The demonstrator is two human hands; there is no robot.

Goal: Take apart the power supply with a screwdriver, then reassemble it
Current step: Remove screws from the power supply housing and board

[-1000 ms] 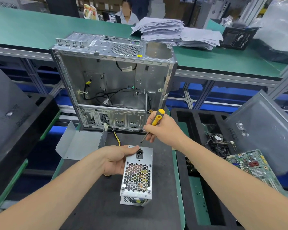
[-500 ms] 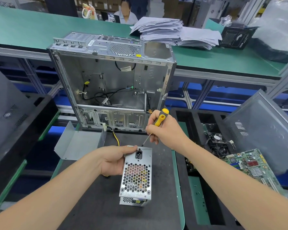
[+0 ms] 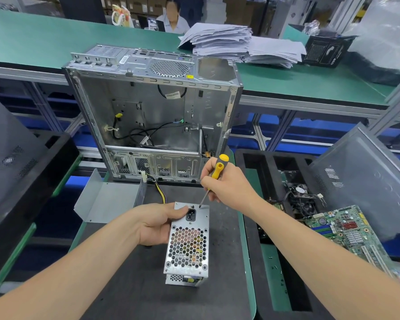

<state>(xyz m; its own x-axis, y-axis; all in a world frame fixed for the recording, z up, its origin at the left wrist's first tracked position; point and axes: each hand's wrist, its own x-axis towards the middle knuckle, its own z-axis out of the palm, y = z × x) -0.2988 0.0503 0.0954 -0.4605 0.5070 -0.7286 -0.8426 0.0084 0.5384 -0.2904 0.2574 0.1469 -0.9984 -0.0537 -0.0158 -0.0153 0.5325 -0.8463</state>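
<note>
On a dark mat (image 3: 129, 285) before an open computer case (image 3: 155, 112), the left hand (image 3: 157, 224) grips the power supply (image 3: 187, 245). Above its grasp, the right hand (image 3: 229, 185) clenches the screwdriver (image 3: 214, 179), tip on the unit's top edge.

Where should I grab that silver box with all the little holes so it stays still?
Probably by its plain left wall near the far end, coming from the left, as the left hand does. The power supply rests on the black mat grille up, and the screwdriver in the right hand needs the far right corner free.
</note>
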